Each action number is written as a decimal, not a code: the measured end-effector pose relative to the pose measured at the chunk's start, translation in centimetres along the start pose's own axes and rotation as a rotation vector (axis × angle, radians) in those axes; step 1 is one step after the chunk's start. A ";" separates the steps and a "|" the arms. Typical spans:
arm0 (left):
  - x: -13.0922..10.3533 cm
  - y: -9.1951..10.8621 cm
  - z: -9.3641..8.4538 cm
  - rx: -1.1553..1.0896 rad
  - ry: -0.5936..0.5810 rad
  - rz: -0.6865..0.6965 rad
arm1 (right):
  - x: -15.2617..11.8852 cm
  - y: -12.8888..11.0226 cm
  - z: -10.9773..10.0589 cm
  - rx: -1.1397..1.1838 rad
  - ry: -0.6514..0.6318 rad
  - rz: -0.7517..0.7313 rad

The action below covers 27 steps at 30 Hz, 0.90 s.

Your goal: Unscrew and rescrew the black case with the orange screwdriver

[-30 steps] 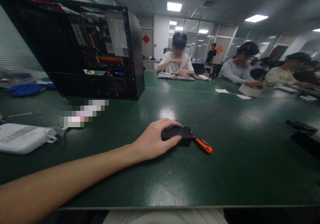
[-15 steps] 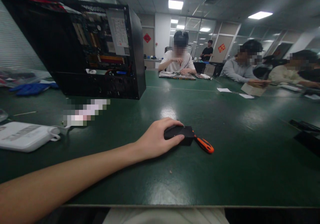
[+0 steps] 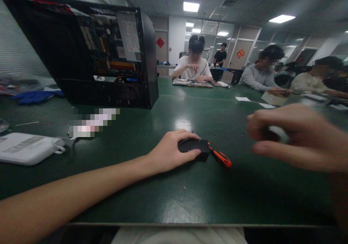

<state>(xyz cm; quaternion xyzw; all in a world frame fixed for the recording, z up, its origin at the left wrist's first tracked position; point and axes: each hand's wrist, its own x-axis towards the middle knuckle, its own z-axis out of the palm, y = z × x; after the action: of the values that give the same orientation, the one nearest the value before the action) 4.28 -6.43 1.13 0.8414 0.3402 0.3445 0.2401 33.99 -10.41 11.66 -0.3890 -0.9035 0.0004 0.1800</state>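
- Currently, the left hand (image 3: 174, 151) grips a small black block (image 3: 203, 148), thumb along the near side and fingers over the far side
- Block position: on the green table (image 3: 130, 200), near the middle of the scene
- Screwdriver (image 3: 221, 158): orange-and-black handle lies just right of the block, angled near and right; a thin metal part shows at the far edge of the block
- Right hand (image 3: 296, 137): above the table at the right, well apart from the block, fingers curled toward the thumb; a pale patch shows in the gap, but blur prevents telling whether an object is held
- Computer case (image 3: 150, 55): upright at the far left, internal parts exposed
- White device (image 3: 27, 148): flat on the table at the left, nearer than the case
- Seated person (image 3: 185, 64): far side of the table, both hands at a flat panel (image 3: 181, 83)
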 end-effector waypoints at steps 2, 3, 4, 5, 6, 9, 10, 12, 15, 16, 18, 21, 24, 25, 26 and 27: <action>-0.1 0.0 -0.1 -0.003 -0.007 0.011 | 1.6 0.4 1.7 -0.058 -0.180 0.032; -0.2 0.1 -0.1 -0.003 -0.007 0.015 | 2.3 0.6 2.6 -0.081 -0.268 0.060; -0.2 0.1 -0.1 -0.001 -0.006 0.016 | 3.0 0.7 3.5 -0.092 -0.335 0.091; -0.3 0.1 -0.1 0.001 -0.004 0.018 | 3.5 0.7 4.3 -0.092 -0.377 0.116; -0.3 0.1 -0.2 0.004 -0.004 0.018 | 3.9 0.7 4.8 -0.085 -0.410 0.129; -0.4 0.2 -0.2 0.014 -0.007 0.014 | 3.9 0.4 5.6 -0.072 -0.468 0.143; -0.5 0.2 -0.2 0.015 -0.008 0.011 | 3.8 0.3 5.7 -0.063 -0.478 0.142; -0.5 0.2 -0.1 0.021 -0.001 0.001 | 3.6 0.2 5.6 -0.034 -0.480 0.139; -0.5 0.1 -0.1 0.036 0.019 -0.031 | 3.5 0.5 5.5 -0.013 -0.435 0.130; -0.5 0.0 -0.1 0.041 0.022 -0.040 | 3.5 0.7 5.4 -0.008 -0.418 0.126; -0.5 0.0 -0.1 0.048 0.024 -0.048 | 3.6 1.2 5.1 0.004 -0.377 0.111; -0.6 0.0 -0.1 0.053 0.017 -0.044 | 3.8 2.0 4.6 0.013 -0.244 0.062; -0.6 0.1 -0.1 0.053 0.019 -0.041 | 3.7 2.5 3.9 0.035 0.013 0.064; -0.6 0.1 -0.1 0.051 0.020 -0.040 | 3.7 2.6 3.7 0.046 0.119 0.082; -0.5 0.1 -0.1 0.047 0.017 -0.040 | 3.6 2.6 3.6 0.053 0.230 0.102; -0.5 0.1 -0.1 0.042 0.012 -0.039 | 3.5 2.4 3.4 0.057 0.337 0.116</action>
<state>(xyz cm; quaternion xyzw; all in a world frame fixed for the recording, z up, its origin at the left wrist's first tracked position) 3.98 -6.87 1.10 0.8374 0.3652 0.3374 0.2272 32.40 -5.80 9.26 -0.4298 -0.8362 -0.0290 0.3395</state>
